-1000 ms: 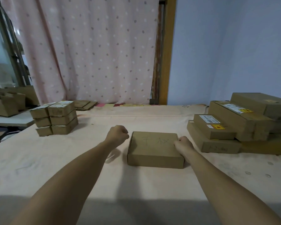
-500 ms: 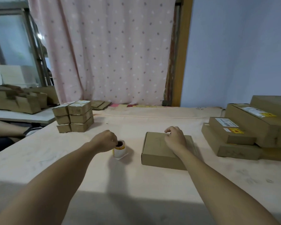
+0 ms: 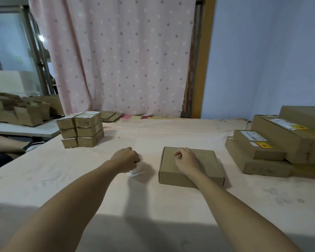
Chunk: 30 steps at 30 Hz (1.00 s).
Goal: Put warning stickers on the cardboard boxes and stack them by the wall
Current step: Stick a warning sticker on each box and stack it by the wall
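A flat plain cardboard box [image 3: 207, 166] lies in the middle of the table. My right hand [image 3: 186, 160] rests on its lid with the fingers curled loosely and nothing in them. Left of the box, my left hand [image 3: 126, 158] is closed over a small white sticker roll [image 3: 136, 170] that stands on the table; only the roll's blurred lower part shows. Stickered boxes [image 3: 258, 144] with yellow warning labels are stacked at the right by the blue wall.
A block of several small labelled boxes [image 3: 82, 129] stands at the back left. Open empty cartons [image 3: 20, 110] sit on a side table further left. Another person's arm [image 3: 5, 144] reaches in at the left edge. A pink cloth [image 3: 171, 206] covers the table.
My left hand set the sticker roll down left of the box and stays closed on it. My right hand moved from the box's right edge onto its lid. The camera turned slightly left.
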Motion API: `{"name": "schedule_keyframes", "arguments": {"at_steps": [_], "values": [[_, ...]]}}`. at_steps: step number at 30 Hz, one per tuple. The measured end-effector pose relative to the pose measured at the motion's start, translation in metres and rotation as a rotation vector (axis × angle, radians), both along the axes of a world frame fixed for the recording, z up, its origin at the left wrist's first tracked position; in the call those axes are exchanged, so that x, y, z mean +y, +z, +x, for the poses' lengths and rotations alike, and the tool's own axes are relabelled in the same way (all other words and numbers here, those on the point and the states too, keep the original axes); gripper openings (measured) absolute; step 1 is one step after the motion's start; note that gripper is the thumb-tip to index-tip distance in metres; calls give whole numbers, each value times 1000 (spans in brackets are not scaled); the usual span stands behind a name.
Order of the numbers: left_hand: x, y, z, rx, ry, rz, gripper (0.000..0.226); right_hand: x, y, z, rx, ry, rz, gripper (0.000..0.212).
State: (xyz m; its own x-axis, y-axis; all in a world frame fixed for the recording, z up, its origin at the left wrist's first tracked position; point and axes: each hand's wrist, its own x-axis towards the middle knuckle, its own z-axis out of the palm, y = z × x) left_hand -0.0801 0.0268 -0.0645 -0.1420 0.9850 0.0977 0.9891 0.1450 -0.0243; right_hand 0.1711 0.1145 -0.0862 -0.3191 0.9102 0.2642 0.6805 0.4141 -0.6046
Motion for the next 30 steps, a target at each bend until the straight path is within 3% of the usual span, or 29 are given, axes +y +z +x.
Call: {"name": "schedule_keyframes", "arguments": {"at_steps": [7, 12, 17, 21, 24, 28, 30], "values": [[8, 21, 10, -639, 133, 174, 21, -13, 25, -23, 4, 209, 51, 22], [14, 38, 23, -964, 160, 238, 25, -25, 33, -39, 33, 323, 40, 41], [13, 51, 37, -1088, 204, 261, 34, -30, 35, -43, 115, 339, -38, 46], [15, 56, 42, -1142, 230, 217, 49, -25, 33, -40, 236, 270, -94, 31], [12, 59, 45, -1244, 109, 174, 47, -20, 32, -37, 506, 229, -243, 21], [8, 57, 40, -1276, -80, 100, 15, -14, 33, -29, 726, 242, -407, 15], [5, 56, 43, -1258, -146, 55, 27, -11, 33, -25, 786, 230, -453, 14]]}}
